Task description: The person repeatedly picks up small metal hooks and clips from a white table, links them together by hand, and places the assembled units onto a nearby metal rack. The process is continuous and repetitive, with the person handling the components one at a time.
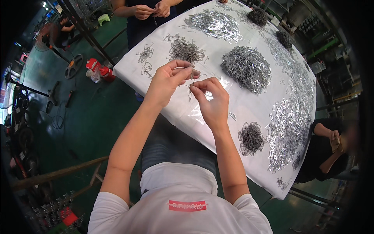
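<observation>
Above the near edge of the white-covered table [177,111], my left hand [165,84] pinches a thin bent wire piece [193,81] between thumb and fingers. My right hand [215,103] is closed on the lower part of this wire, its thumb and index finger pressed together. Just beyond my fingers lies a loose heap of dark bent wire pieces [186,50]. To the right of it rises a bigger mound of grey metal clips [247,70]. A smaller dark wire heap [251,138] sits right of my right forearm. Fine detail of the held wire is too small to tell.
Shiny flat strips [216,25] are piled at the far side, and bright metal links [286,136] spread along the right. Across the table a person's hands [154,11] hold something small. Another person [331,148] is at the right. Red containers [100,70] stand left on the floor.
</observation>
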A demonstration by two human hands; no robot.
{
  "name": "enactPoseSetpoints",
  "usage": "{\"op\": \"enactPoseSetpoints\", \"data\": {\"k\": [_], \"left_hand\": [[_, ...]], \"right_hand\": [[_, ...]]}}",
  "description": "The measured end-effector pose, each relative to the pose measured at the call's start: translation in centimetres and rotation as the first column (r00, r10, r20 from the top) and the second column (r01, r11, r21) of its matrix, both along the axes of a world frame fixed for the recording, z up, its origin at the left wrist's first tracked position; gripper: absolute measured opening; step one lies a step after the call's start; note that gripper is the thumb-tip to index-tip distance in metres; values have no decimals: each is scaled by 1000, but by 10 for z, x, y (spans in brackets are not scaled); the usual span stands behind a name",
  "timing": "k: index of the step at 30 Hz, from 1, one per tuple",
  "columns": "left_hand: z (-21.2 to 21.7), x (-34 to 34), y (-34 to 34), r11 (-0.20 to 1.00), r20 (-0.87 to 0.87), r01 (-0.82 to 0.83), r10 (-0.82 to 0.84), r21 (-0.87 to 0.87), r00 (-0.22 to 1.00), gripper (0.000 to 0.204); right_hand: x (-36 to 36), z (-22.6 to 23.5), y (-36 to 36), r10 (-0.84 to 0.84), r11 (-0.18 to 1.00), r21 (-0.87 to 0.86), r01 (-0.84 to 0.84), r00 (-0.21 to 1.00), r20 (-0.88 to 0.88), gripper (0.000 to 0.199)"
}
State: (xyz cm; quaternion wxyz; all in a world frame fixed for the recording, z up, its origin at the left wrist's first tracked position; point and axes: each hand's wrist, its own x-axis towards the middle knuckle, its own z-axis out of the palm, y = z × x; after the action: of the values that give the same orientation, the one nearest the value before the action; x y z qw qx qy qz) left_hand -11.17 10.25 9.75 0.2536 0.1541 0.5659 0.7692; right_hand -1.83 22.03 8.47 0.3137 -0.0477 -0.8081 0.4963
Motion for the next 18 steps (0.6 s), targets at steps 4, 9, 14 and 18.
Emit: {"op": "enactPoseSetpoints", "data": {"k": [4, 9, 14, 18], "left_hand": [[3, 0, -7, 1000, -132, -17, 17, -4, 991, 17], [4, -3, -15, 995, -237, -67, 49, -68, 970, 16], [0, -8, -22, 980, -347, -197, 172, -39, 922, 15], [-4, -13, -34, 971, -331, -233, 203, -52, 922, 15]], "right_hand": [[-9, 0, -4, -29, 997, 66, 28, 999, 15, 6], [-19, -2, -7, -16, 994, 112, 12, 999, 34, 7], [-30, -11, -6, 73, 991, 108, -81, 995, 73, 10], [-47, -38, 18, 167, 986, -39, -164, 980, 111, 19]]}}
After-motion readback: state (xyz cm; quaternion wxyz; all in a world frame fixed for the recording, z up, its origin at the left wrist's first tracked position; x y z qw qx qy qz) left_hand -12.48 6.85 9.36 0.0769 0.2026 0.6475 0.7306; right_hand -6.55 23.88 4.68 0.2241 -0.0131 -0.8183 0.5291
